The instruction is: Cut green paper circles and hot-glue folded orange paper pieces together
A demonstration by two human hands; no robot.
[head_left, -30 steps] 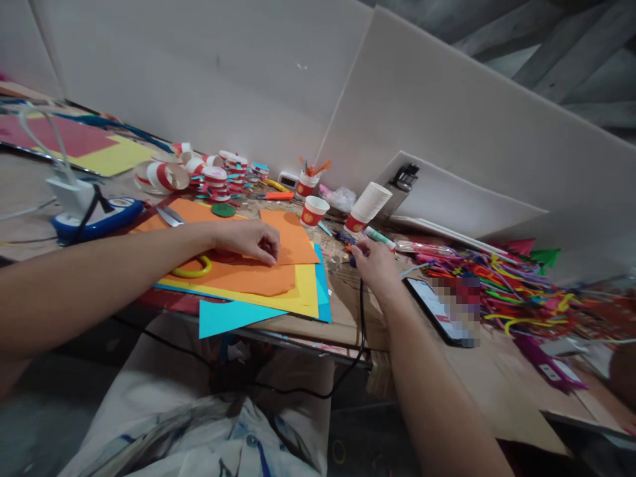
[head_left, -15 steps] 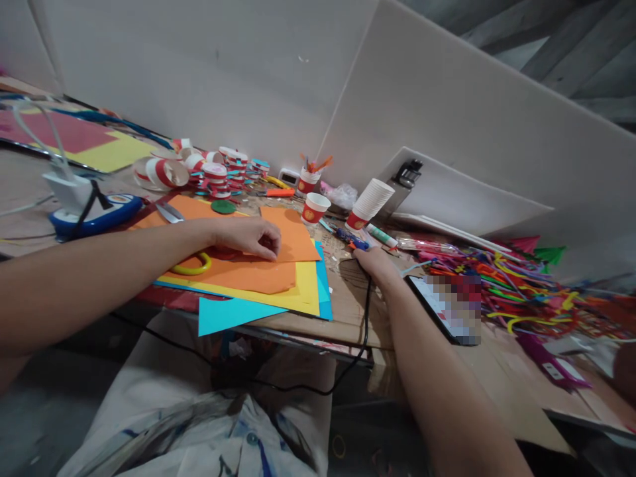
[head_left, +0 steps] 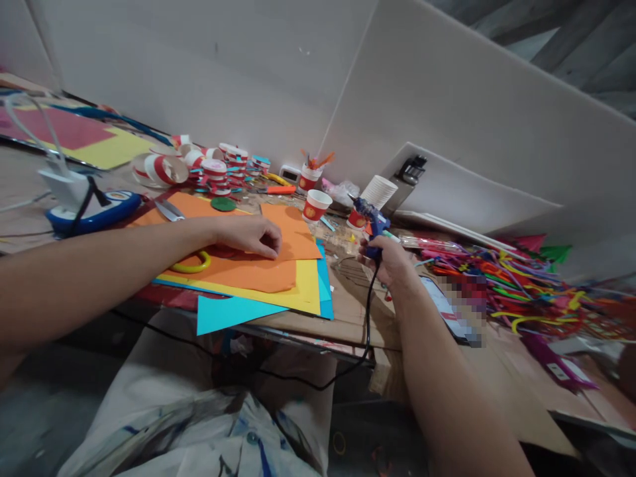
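My right hand (head_left: 392,262) grips a blue hot glue gun (head_left: 375,224) by its handle, raised over the table with the nozzle pointing up and left. Its black cord (head_left: 368,318) drops from the handle over the table edge. Curled closed, my left hand (head_left: 251,236) rests on orange paper (head_left: 258,275); whether anything is inside its fingers is hidden. Yellow paper (head_left: 307,291) and blue paper (head_left: 233,315) lie underneath. Beneath my left forearm are scissors with a yellow handle (head_left: 191,264). A single paper cup (head_left: 316,207) stands upright beyond the sheets.
Stacked paper cups (head_left: 380,192) stand behind the glue gun, beside a bottle (head_left: 410,175). Cut cup pieces (head_left: 214,175) cluster at the back left. A blue power strip (head_left: 106,209) sits left. To the right lie a phone (head_left: 447,308) and many colourful pipe cleaners (head_left: 517,285).
My right hand has lifted the glue gun from near the tabletop, and its nozzle now points upward in front of the cup stack. My left hand has stayed in place.
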